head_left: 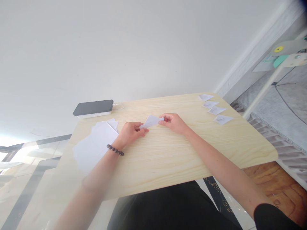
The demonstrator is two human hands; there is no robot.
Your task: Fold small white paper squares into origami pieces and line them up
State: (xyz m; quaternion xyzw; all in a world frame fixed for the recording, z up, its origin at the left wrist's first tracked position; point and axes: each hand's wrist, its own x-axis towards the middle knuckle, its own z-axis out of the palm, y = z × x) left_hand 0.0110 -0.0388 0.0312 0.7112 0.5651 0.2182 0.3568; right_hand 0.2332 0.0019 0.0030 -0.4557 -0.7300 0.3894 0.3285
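Observation:
Between my hands, over the middle of the table, is a small piece of folded white paper (152,121) with a peak on its upper edge. My left hand (132,131), with a dark bead bracelet at the wrist, pinches its left end. At the other end, the fingers of my right hand (173,123) are closed on the paper's right corner. White paper sheets (96,140) lie in a loose pile left of my left hand. Several folded white paper pieces (217,110) stand in a row near the table's right edge.
The light wood table (187,156) has rounded corners and meets a pale wall at the back. A dark-topped phone-like device (94,108) rests on a white box at the back left, with a white cable (118,105). A white metal post (261,88) stands beyond the right edge.

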